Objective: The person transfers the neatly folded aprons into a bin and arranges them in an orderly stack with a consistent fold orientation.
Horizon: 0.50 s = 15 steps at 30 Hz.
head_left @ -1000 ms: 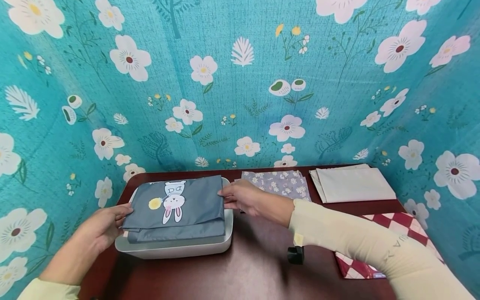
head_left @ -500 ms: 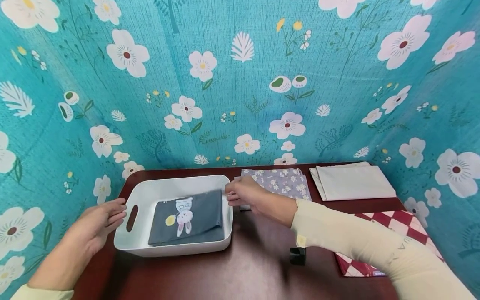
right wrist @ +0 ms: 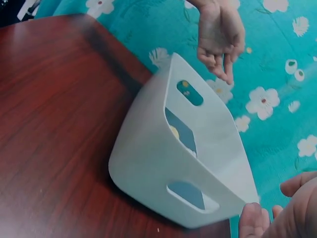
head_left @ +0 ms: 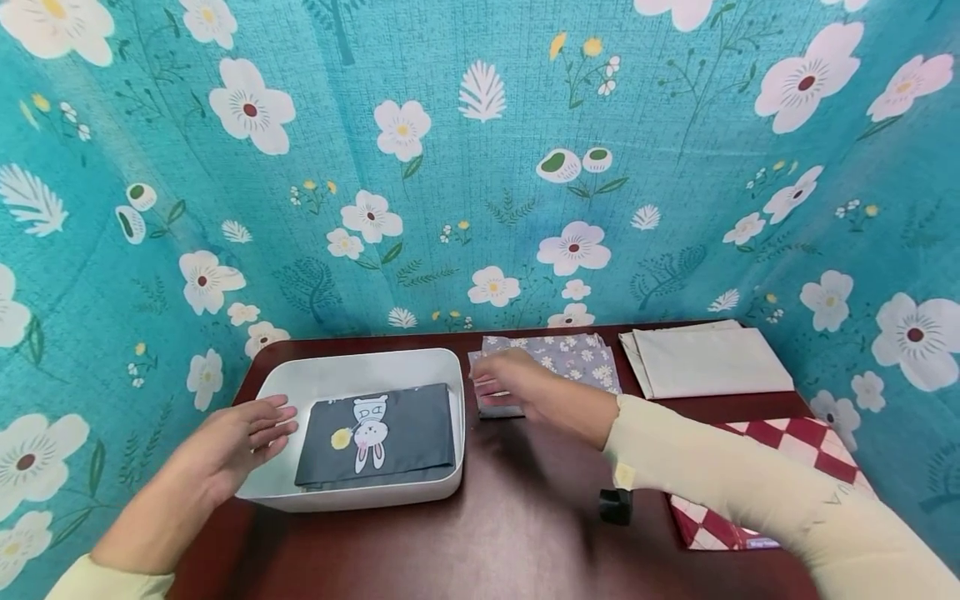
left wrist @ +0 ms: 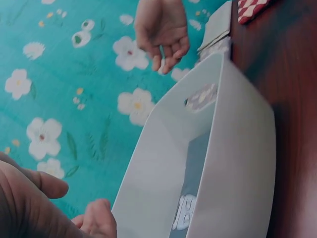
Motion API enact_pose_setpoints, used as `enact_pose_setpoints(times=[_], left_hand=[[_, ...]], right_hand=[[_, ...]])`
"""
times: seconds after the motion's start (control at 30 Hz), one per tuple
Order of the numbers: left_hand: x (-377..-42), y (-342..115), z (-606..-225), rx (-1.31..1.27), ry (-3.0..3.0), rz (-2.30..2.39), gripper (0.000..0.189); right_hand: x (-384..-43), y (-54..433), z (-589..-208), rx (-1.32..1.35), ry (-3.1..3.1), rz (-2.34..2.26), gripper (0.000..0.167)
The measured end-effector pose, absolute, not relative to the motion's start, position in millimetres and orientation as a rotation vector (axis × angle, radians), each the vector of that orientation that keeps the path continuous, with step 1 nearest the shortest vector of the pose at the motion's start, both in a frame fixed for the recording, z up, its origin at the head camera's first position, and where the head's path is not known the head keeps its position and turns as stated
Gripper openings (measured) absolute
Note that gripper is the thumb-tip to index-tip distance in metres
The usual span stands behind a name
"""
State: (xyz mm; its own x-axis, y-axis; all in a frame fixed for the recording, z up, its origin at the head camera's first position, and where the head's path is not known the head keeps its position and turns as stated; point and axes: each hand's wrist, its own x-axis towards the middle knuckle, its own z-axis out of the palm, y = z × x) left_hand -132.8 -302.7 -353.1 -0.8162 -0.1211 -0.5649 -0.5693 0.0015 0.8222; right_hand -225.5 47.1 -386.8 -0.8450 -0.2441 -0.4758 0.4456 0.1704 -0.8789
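A folded dark grey cloth (head_left: pixel 420 429) with a rabbit print lies flat inside a white plastic basket (head_left: pixel 345 502). Over the basket's left end hovers my left hand (head_left: pixel 228 450), fingers loosely extended and holding nothing. My right hand (head_left: pixel 521 385) is just past the basket's right end, in front of a folded lilac daisy-print cloth (head_left: pixel 577 358), which it partly covers from the head camera. The right wrist view shows both hands above the basket's rim, with the grey cloth (right wrist: pixel 187 193) visible through a handle slot. Nothing is between the fingers of either hand.
A folded beige cloth (head_left: pixel 708 362) lies at the back right of the dark red table (head_left: pixel 480 550). A red-and-white checked cloth (head_left: pixel 795 442) sits nearer, partly under my right sleeve. A floral turquoise curtain (head_left: pixel 450 183) hangs behind the table.
Both hands let go of the grey cloth they held over the basket, and it dropped inside. Since then my right hand has shifted right, while my left has come inward over the basket's left end.
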Motion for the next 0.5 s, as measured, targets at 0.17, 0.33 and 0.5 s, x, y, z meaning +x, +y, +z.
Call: enact_pose_setpoints(times=[0.17,0.33,0.5], left_hand=[[-137.0,-275.1,-353.4,-0.639,1.995,1.870,0.060],[-142.3,-252.4,-355.3,-0.551,2.039,1.883,0.059],[-149.2,-229.3,-358.8,-0.494,2.059,1.903,0.057]], right_hand=[[-231.8,69.2,-384.7,0.249,1.941,-1.749,0.033],[-236.0,89.6,-385.1,0.291,1.922,-1.769,0.039],[-238.2,110.5,-384.2,0.342,1.937,-1.754,0.045]])
